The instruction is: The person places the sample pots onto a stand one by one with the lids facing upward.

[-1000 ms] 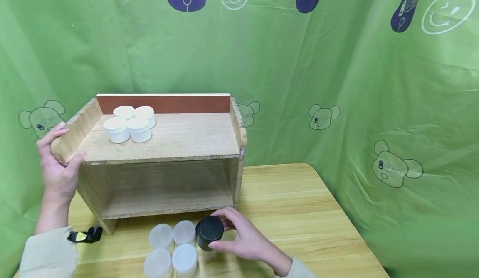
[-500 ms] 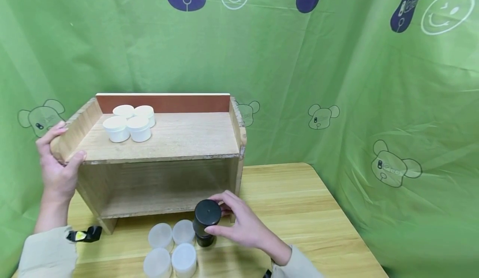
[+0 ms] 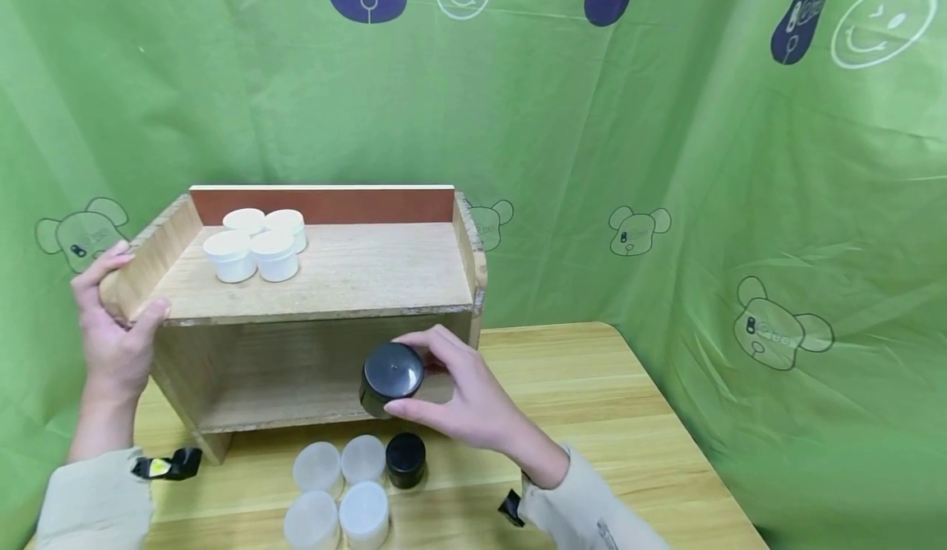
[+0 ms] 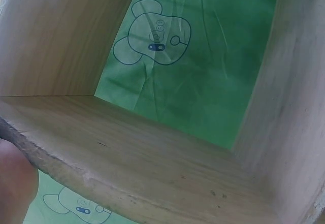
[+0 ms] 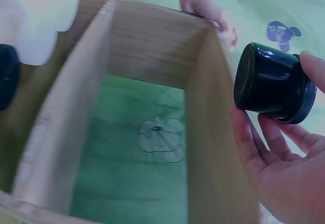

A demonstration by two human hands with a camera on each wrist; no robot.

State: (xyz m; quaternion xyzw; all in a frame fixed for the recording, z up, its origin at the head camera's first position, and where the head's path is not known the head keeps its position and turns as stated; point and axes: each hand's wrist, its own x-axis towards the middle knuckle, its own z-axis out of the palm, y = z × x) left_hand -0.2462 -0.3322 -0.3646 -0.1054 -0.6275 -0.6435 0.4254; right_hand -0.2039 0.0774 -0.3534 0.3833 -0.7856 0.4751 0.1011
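Note:
In the head view my right hand (image 3: 473,402) pinches a black lidded jar (image 3: 393,372) between thumb and fingers, in front of the lower opening of a wooden shelf (image 3: 370,287). The right wrist view has this black jar (image 5: 271,82) lying sideways to the camera, fingers around its lid end. My left hand (image 3: 118,336) grips the shelf's left side panel at its front corner, thumb over the top board. A second black jar (image 3: 405,459) stands on the table below. On the top board sits a cluster of several white jars (image 3: 255,246).
Several frosted, pale-lidded jars (image 3: 339,488) stand close together on the wooden table (image 3: 577,418), left of the lower black jar. A green cloth (image 3: 547,122) with printed bears hangs behind and to the right. The shelf's raised right side panel (image 3: 471,246) edges the top board.
My right hand has lifted one black jar off the other and carried it up and slightly left, toward the shelf's front. The left hand has stayed in place.

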